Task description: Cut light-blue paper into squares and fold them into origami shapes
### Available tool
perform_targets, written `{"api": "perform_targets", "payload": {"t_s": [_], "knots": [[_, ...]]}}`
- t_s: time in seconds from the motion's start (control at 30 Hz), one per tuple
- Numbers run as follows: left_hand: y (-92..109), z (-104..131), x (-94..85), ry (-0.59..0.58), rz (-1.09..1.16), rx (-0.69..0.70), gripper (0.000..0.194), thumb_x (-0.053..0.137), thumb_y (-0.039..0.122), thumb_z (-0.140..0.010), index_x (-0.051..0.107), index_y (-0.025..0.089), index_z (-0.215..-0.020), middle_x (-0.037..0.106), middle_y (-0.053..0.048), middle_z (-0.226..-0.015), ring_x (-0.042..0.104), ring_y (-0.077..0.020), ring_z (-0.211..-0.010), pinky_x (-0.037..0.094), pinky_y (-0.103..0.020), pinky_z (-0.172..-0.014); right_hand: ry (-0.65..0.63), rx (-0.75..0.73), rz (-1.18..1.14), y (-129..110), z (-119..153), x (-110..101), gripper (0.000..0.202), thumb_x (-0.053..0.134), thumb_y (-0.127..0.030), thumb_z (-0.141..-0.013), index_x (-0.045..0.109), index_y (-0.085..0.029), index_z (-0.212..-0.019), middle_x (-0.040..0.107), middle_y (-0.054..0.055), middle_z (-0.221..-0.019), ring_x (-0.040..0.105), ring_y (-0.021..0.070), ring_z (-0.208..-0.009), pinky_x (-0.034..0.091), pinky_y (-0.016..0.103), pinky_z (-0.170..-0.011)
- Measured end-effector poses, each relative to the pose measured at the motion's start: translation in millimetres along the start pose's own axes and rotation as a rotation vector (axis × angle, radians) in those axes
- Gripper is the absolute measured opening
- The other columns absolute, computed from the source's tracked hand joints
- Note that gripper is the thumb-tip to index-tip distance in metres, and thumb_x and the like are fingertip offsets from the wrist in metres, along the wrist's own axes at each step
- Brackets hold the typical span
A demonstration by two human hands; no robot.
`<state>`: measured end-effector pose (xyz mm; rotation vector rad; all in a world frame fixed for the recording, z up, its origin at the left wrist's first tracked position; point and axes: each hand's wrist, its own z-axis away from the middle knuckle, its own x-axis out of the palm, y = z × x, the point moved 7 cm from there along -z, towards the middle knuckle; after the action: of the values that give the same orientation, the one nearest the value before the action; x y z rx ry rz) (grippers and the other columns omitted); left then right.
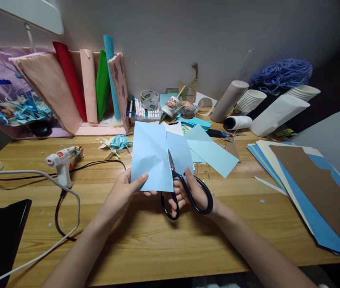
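Observation:
A light blue sheet of paper [152,156], creased across its middle, is held up above the table by my left hand [131,182]. The thumb lies on the front of its lower left corner and the fingers are behind. My right hand [192,190] grips black-handled scissors [204,196], fingers through the loops. Their blades sit in a cut that runs up the right part of the sheet, part of a blade hidden by the paper. To the right of the cut, a strip of the same paper stands beside the blades, still close to the rest.
A white glue gun [65,164] with cables stands left, near a black phone-like slab [3,236]. Pale blue-green paper [212,154] lies behind my right hand. Stacked coloured sheets [314,192] cover the right side. Markers [147,112], paper cups [251,100] and rolls line the back.

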<state>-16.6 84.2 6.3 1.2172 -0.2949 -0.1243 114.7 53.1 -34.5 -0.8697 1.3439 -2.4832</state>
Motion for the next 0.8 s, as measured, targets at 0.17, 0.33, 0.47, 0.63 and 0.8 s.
{"api": "perform_targets", "payload": {"t_s": [0.17,0.33,0.47,0.63,0.8], "knots": [[-2.3,3.9,9.4,-0.023,0.010,0.037,0.025,0.063,0.034,-0.074,0.055,0.013,-0.087,0.066,-0.003,-0.065,0.064,-0.0163,-0.058,0.050,-0.024,-0.052,0.120,-0.167,0.105,-3.5,-1.4,-6.8,0.086,0.014,-0.082,-0.067,0.060,-0.010,-0.077,0.056,0.003,-0.055,0.059,0.0128,-0.046,0.045,0.022,-0.045],[-5.2,5.5,12.8,-0.040,0.047,0.042,0.024,0.062,0.033,-0.075,0.055,0.014,-0.088,0.065,-0.002,-0.067,0.064,-0.0162,-0.061,0.051,-0.023,-0.052,0.218,-0.253,0.184,-6.0,1.7,-8.8,0.082,0.012,-0.079,-0.072,0.060,-0.012,-0.073,0.054,0.003,-0.052,0.057,0.0124,-0.044,0.041,0.021,-0.043],[-5.2,6.3,13.1,-0.037,0.050,0.046,0.023,0.062,0.032,-0.075,0.055,0.014,-0.088,0.065,-0.002,-0.067,0.064,-0.0164,-0.061,0.051,-0.023,-0.053,0.272,-0.294,0.277,-7.8,4.2,-8.7,0.080,0.009,-0.077,-0.074,0.058,-0.013,-0.065,0.052,0.002,-0.050,0.056,0.0117,-0.044,0.038,0.020,-0.042],[-3.3,6.2,13.6,-0.031,0.021,0.062,0.025,0.062,0.034,-0.075,0.056,0.013,-0.088,0.066,-0.003,-0.065,0.064,-0.0173,-0.060,0.051,-0.025,-0.053,0.329,-0.319,0.352,-12.5,8.7,-7.8,0.075,0.011,-0.076,-0.074,0.050,-0.015,-0.054,0.049,0.002,-0.047,0.054,0.0113,-0.042,0.038,0.021,-0.043],[-2.6,6.4,13.9,-0.049,0.018,0.074,0.023,0.061,0.033,-0.076,0.055,0.015,-0.089,0.066,-0.002,-0.066,0.064,-0.0166,-0.060,0.051,-0.024,-0.053,0.371,-0.297,0.330,-6.8,8.0,-10.9,0.071,0.017,-0.077,-0.073,0.048,-0.016,-0.056,0.045,-0.001,-0.044,0.051,0.0106,-0.037,0.037,0.020,-0.038]]}}
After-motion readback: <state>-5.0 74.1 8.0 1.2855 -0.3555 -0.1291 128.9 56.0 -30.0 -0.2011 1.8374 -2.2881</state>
